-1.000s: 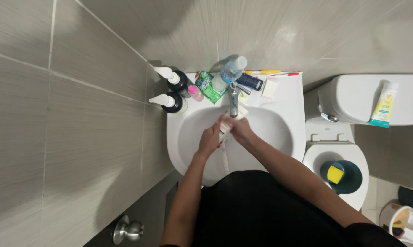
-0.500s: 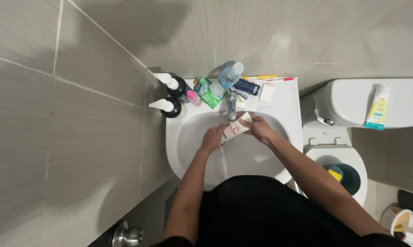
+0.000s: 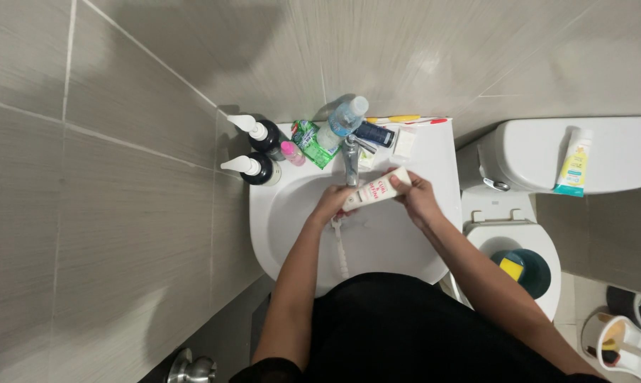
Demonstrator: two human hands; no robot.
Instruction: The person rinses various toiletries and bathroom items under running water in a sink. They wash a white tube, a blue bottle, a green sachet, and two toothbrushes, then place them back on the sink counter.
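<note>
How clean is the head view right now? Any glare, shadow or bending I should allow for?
Head view: sharp overall; a bright sheen on the grey tiled wall behind the white ceramic sink; a dark shadow on the wall at upper left; tile lines bow from the wide lens; the white squeeze tube, left hand and right hand are evenly lit.

Both hands (image 3: 377, 198) grip white tube (image 3: 375, 192) — over sink (image 3: 278, 213) (water running).

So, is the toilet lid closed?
No, the toilet is open: its lid is up against the tank, and a dark bowl-like thing with a yellow piece shows inside.
</note>
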